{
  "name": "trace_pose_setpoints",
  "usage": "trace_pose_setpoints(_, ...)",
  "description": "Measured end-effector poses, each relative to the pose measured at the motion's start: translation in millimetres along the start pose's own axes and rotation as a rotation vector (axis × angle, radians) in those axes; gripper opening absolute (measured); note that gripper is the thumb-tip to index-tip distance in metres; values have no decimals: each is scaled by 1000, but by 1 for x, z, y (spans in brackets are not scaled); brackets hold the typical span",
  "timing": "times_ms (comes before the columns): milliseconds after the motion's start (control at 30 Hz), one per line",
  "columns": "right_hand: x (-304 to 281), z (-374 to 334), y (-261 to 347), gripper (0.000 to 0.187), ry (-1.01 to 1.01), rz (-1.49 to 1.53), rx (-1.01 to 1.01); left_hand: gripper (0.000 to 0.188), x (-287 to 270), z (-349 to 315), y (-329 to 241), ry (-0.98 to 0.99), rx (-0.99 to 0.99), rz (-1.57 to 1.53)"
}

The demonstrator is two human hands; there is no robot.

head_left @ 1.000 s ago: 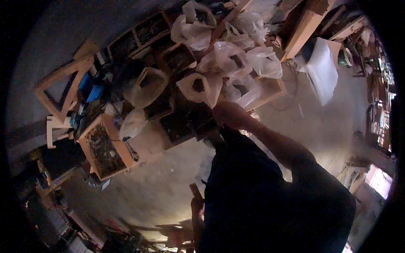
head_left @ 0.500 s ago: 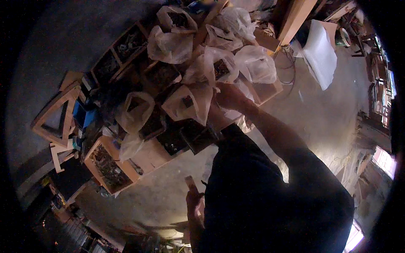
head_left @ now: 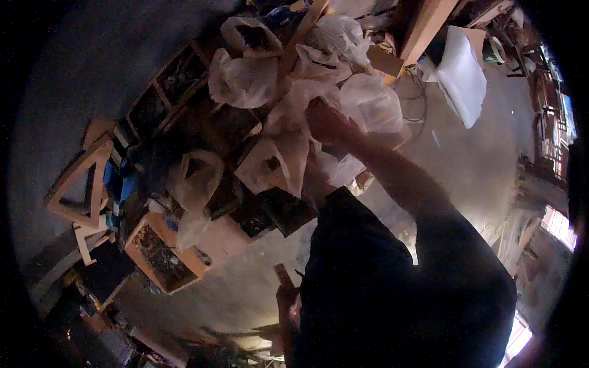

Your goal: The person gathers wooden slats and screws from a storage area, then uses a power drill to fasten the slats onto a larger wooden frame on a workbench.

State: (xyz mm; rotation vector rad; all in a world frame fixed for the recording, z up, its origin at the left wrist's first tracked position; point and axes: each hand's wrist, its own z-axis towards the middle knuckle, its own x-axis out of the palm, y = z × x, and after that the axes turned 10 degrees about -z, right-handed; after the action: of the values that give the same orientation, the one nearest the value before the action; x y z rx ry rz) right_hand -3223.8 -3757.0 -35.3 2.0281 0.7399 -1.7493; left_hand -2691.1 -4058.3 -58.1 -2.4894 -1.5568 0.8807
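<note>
My right hand [head_left: 326, 120] reaches out over a heap of translucent white plastic bags on wooden crates. Its fingers close on the top of one plastic bag [head_left: 288, 132] in the middle of the heap. A fuller bag [head_left: 372, 104] lies just right of the hand, and an open bag [head_left: 270, 165] sits below it. My left hand [head_left: 287, 302] hangs low beside my dark torso and grips a small brown piece [head_left: 282, 273] that sticks up from it. The picture is dim, so what the bags hold is unclear.
Wooden crates [head_left: 161, 257] with dark small parts stand at the left. A triangular wooden frame [head_left: 76, 190] lies further left. Long timber boards [head_left: 429, 27] and a white sheet [head_left: 461, 76] lie at the upper right on a grey concrete floor [head_left: 491, 159].
My right hand has stretched further out into the bag heap and taken hold of a bag. The left hand stays low with its brown piece.
</note>
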Motion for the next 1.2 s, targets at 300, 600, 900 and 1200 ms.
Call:
trace_pose_setpoints(300, 78, 10, -8, 21, 42, 475, 288, 30, -21, 28, -10, 90, 6, 49)
trace_pose_setpoints(600, 131, 37, -21, 21, 75, 278, 269, 25, -51, 48, -26, 107, 160, 173)
trace_pose_setpoints(900, 116, 22, -23, 20, 105, 214, 312, 20, -42, 26, -51, 91, -84, -140)
trace_pose_setpoints(1200, 128, 51, -23, 27, -49, 190, 281, 22, -48, 26, -8, 179, -142, -39)
